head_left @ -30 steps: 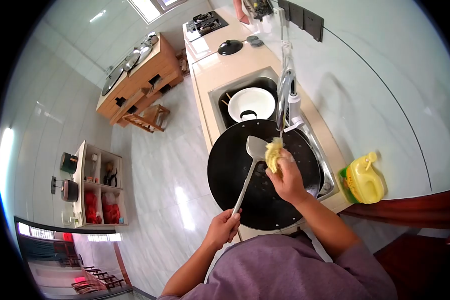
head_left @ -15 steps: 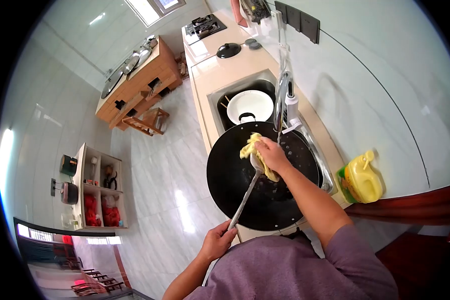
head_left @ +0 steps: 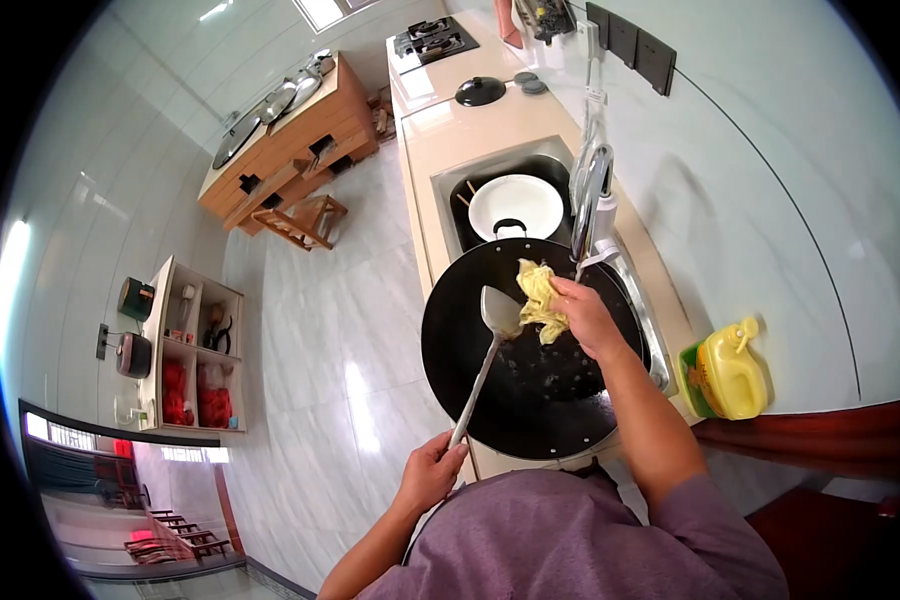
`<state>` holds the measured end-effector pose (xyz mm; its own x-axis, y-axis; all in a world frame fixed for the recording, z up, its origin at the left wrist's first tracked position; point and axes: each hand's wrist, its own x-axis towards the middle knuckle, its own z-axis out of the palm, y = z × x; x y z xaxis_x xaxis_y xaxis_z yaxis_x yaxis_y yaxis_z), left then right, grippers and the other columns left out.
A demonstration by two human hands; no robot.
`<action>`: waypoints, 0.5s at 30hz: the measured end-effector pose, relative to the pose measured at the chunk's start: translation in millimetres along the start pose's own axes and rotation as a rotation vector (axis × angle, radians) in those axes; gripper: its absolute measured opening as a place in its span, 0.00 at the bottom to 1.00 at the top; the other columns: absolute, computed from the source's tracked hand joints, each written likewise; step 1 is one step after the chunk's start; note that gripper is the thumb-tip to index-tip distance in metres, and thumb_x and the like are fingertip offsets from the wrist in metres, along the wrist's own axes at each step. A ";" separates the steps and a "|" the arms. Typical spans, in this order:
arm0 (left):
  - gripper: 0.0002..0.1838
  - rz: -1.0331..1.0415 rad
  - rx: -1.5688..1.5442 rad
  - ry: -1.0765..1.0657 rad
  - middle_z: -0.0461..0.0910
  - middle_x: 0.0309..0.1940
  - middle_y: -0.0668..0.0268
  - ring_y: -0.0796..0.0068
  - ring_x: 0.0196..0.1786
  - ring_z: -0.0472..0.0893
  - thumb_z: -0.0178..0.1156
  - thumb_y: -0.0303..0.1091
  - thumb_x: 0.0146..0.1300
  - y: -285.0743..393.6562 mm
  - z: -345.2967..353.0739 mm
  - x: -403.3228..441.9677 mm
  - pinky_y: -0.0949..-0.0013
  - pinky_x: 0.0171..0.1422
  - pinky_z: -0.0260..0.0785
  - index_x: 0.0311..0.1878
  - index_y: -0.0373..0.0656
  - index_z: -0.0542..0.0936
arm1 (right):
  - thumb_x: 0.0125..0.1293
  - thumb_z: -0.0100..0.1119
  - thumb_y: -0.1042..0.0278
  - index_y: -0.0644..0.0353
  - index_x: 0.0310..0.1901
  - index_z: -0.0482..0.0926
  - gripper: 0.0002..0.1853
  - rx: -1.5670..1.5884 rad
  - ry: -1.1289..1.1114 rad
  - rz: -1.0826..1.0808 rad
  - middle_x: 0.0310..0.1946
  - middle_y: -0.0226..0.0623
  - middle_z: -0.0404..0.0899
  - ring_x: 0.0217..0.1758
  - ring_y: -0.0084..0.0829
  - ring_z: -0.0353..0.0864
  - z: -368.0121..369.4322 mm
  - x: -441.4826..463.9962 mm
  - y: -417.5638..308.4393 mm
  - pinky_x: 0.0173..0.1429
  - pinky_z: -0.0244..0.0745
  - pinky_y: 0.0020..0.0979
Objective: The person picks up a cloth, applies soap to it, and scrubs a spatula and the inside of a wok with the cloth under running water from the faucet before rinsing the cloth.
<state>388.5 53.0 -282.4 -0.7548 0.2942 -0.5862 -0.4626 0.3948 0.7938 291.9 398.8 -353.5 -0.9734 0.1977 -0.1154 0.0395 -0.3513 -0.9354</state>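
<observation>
My left hand (head_left: 433, 470) is closed round the handle end of a metal wok spatula (head_left: 497, 312), whose broad blade is over the inside of a large black wok (head_left: 460, 385). In my right hand (head_left: 587, 315) is a bunched yellow cloth (head_left: 540, 301), held just right of the blade. Whether cloth and blade touch I cannot tell. The wok rests over the near part of the sink, with wet spots on its inner surface. Just past its far right side the faucet (head_left: 597, 200) arches over it.
Behind the wok, a white basin (head_left: 516, 206) sits in the sink (head_left: 450, 185). A yellow detergent jug (head_left: 730, 372) stands at the right against the wall. Farther along the counter are a black lid (head_left: 480, 91) and a gas stove (head_left: 436, 43). A wooden chair (head_left: 302, 220) stands on the floor.
The spatula blade has come out from under the cloth, turned, and now shows its broad face. My right hand and the cloth have shifted to the right, away from the blade.
</observation>
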 end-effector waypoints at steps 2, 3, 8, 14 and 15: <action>0.18 -0.035 -0.016 -0.015 0.71 0.27 0.79 0.89 0.25 0.65 0.62 0.36 0.78 2.6 0.0 -1.4 0.77 0.26 0.56 0.65 0.39 0.81 | 0.68 0.61 0.76 0.74 0.66 0.76 0.25 -0.159 -0.098 -0.030 0.61 0.40 0.82 0.61 0.25 0.82 7.2 -6.1 -13.0 0.66 0.76 0.29; 0.18 -0.051 -0.023 -0.024 0.71 0.27 0.79 0.89 0.25 0.65 0.62 0.36 0.78 4.1 0.6 -1.5 0.77 0.27 0.56 0.65 0.39 0.81 | 0.67 0.63 0.77 0.74 0.68 0.75 0.27 -0.238 -0.144 -0.045 0.63 0.41 0.81 0.63 0.25 0.81 12.2 -9.3 -19.7 0.68 0.75 0.29; 0.19 -0.076 -0.051 -0.108 0.71 0.27 0.79 0.88 0.25 0.65 0.62 0.37 0.77 20.8 3.9 -2.7 0.76 0.27 0.58 0.65 0.39 0.81 | 0.64 0.71 0.67 0.63 0.65 0.78 0.27 -0.769 -0.250 -0.574 0.58 0.51 0.79 0.61 0.51 0.79 47.1 -18.4 -12.4 0.69 0.74 0.42; 0.20 -0.007 0.135 -0.081 0.70 0.26 0.78 0.87 0.27 0.67 0.64 0.39 0.77 20.9 3.9 -6.4 0.75 0.30 0.61 0.66 0.41 0.81 | 0.67 0.71 0.60 0.66 0.59 0.81 0.24 -0.730 0.059 -0.587 0.53 0.46 0.78 0.58 0.48 0.79 31.2 6.5 14.9 0.66 0.74 0.41; 0.20 0.005 0.164 -0.076 0.70 0.26 0.78 0.87 0.28 0.67 0.64 0.39 0.77 19.4 2.6 -6.9 0.75 0.31 0.62 0.67 0.41 0.81 | 0.68 0.72 0.62 0.70 0.60 0.79 0.25 -0.671 0.087 -0.416 0.55 0.45 0.79 0.57 0.43 0.81 24.4 9.8 10.0 0.61 0.78 0.37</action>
<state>386.0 60.8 -263.4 -0.7169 0.3593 -0.5975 -0.3717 0.5280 0.7636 277.3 374.9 -355.8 -0.9182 0.2718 0.2883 -0.1694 0.3885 -0.9058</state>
